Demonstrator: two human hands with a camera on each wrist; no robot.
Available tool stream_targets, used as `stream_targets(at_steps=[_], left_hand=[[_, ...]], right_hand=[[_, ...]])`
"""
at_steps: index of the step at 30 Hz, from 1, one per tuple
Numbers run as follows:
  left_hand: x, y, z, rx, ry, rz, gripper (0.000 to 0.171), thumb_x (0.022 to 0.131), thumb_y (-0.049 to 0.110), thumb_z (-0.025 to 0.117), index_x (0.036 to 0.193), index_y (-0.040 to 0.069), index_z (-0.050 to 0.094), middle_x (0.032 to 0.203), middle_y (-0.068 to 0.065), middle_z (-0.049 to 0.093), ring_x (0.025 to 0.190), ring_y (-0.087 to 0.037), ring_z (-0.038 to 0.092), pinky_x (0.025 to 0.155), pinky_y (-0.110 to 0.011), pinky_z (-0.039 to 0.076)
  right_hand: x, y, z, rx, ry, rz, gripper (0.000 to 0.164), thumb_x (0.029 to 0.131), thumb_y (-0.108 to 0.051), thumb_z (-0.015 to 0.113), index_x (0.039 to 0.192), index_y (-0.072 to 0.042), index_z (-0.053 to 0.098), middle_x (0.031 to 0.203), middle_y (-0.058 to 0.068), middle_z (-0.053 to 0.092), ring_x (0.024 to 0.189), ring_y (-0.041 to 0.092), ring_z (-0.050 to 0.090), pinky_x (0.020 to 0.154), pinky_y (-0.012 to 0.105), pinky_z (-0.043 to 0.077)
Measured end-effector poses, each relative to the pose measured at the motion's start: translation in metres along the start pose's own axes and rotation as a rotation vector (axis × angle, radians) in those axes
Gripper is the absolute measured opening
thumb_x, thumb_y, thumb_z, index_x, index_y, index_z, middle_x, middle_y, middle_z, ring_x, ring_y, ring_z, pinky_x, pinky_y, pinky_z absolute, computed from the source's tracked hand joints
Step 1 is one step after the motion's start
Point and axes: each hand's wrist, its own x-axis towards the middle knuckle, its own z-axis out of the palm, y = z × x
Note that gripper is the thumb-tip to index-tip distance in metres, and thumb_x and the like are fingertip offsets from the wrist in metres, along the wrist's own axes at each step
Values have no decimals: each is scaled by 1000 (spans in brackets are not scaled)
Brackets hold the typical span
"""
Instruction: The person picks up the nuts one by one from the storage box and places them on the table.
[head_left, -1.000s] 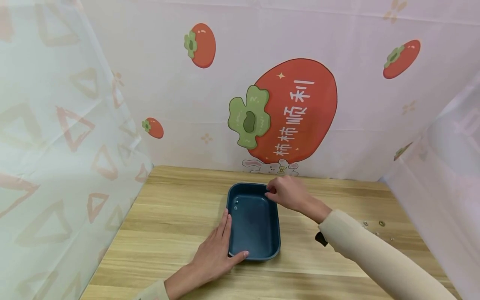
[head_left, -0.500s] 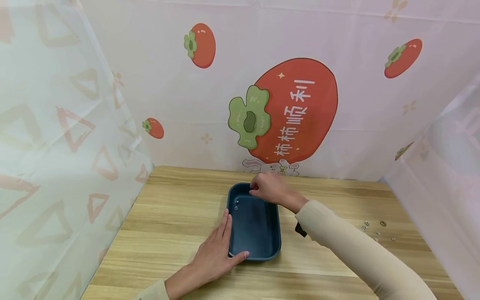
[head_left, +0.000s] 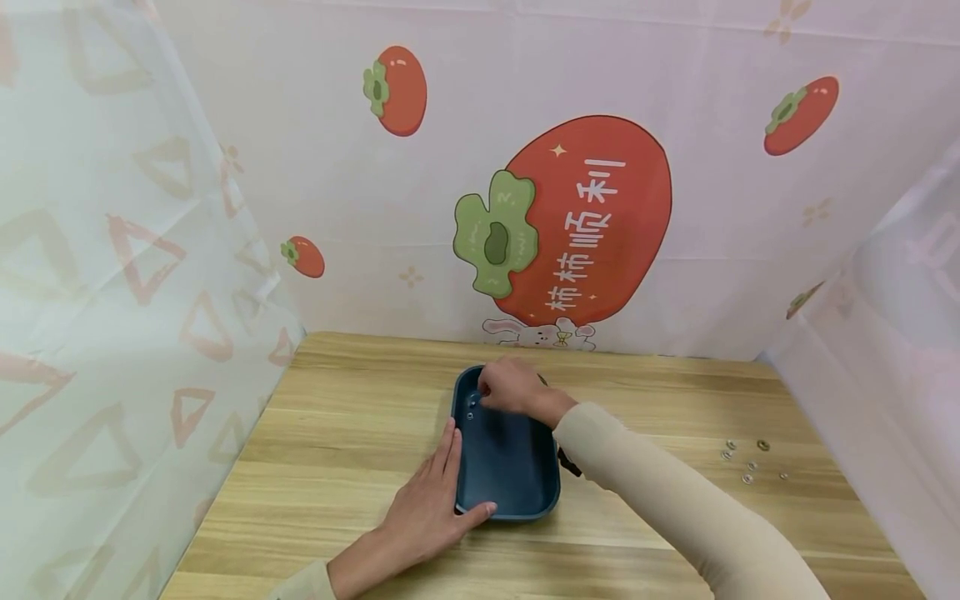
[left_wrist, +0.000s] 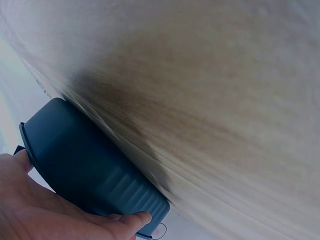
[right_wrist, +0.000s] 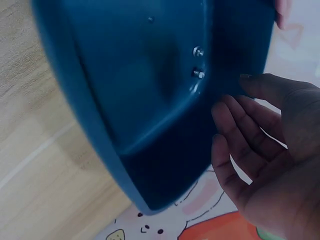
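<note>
A dark blue rectangular tray lies on the wooden table. My left hand rests against its left wall with straight fingers, its thumb over the near rim. In the left wrist view, the fingers lie along the tray's ribbed outer wall. Over the far left corner is my right hand; in the right wrist view its fingers are loosely bent, thumb apart, with nothing seen between them. Just beyond the fingertips, two small shiny metal nuts sit on the tray floor by the left wall.
Several small metal rings or nuts lie scattered on the table at the right. A printed cloth backdrop with persimmon pictures rises behind the table, and cloth sides stand left and right.
My right hand has moved left along the far end of the tray, from the far right corner to the far left one. The left hand and tray stay put.
</note>
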Motion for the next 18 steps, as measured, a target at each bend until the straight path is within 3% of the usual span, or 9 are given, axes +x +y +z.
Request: stream_targets(at_steps=[8, 18], left_hand=[[1, -2, 1, 5, 1, -3, 112, 96, 73, 60, 170, 5, 11, 179, -9, 1, 156, -36, 34, 115, -57, 44], [1, -1, 1, 0, -5, -9, 112, 96, 73, 61, 170, 5, 11, 179, -9, 1, 155, -37, 35, 114, -58, 45]], right_hand=[[11, -7, 16, -2, -94, -19, 6, 96, -15, 80, 93, -10, 82, 75, -1, 69, 66, 12, 59, 67, 32, 55], [18, -11, 24, -22, -145, 34, 6, 98, -17, 79, 96, -12, 82, 80, -3, 70, 69, 11, 62, 72, 33, 59]])
